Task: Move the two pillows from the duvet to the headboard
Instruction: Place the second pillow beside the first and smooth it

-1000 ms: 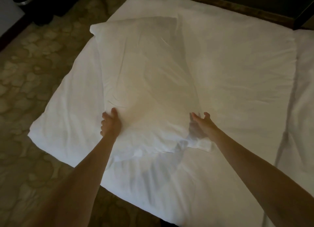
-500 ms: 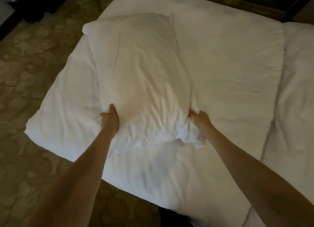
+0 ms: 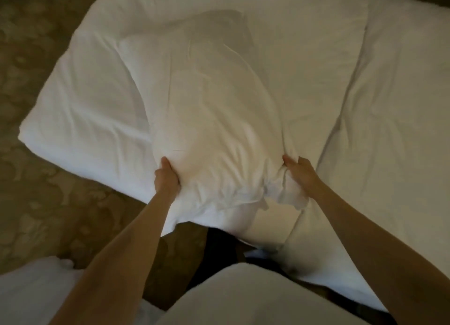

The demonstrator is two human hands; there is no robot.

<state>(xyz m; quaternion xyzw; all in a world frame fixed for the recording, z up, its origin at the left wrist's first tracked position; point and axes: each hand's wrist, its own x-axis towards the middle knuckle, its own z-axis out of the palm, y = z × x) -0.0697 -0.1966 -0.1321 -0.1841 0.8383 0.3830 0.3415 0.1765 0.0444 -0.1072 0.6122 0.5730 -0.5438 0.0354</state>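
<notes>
A white pillow (image 3: 207, 110) lies lengthwise on a folded white duvet (image 3: 82, 120) that rests on the patterned carpet. My left hand (image 3: 166, 176) grips the pillow's near left corner, fingers bunched into the cloth. My right hand (image 3: 300, 172) grips the near right corner, where the pillowcase's open end is crumpled. The pillow's near end is pulled up off the duvet. A second pillow cannot be made out as separate. No headboard is in view.
More white bedding (image 3: 399, 130) lies to the right, parted from the duvet by a crease. Patterned carpet (image 3: 36, 203) covers the floor on the left. Another white cloth (image 3: 31, 290) shows at the bottom left, my pale clothing (image 3: 255, 298) at the bottom.
Both hands went from resting at the pillow's near edge to gripping its corners. The pillow's near end has come up and toward me, and the view has dropped closer.
</notes>
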